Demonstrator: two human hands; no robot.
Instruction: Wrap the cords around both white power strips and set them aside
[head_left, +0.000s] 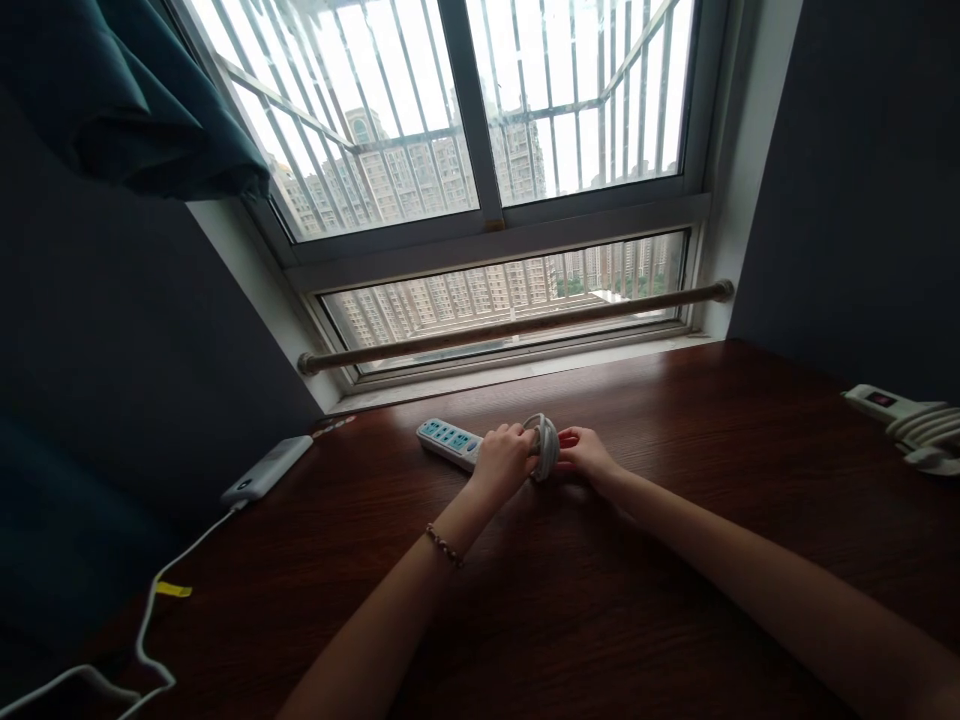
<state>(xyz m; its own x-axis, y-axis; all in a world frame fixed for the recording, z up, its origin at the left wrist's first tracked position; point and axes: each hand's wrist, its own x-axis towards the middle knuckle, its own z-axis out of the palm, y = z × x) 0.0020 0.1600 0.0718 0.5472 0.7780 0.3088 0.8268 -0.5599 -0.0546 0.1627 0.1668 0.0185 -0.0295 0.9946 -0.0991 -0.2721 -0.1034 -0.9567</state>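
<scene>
**Both hands on the coiled cord**

We are looking down at a dark wooden desk under a barred window. We are holding a coil of white cord near the far middle of the desk, just right of the strip, a white power strip with blue sockets lying flat on the wood. Our left hand is closing its fingers around the left side of the coil, gripping it, with the end of the strip running under or behind that hand. A beaded bracelet is sitting on the left wrist. Our right hand is touching the coil from the right, fingers curled against the loops; we cannot tell how firmly it is clasping them. The coil is standing upright between the two hands.

At the left edge a white power bank is lying with a thin cable trailing toward us. At the far right a second strip is resting beside its own bundled cord. A teal curtain is hanging at the upper left.
</scene>
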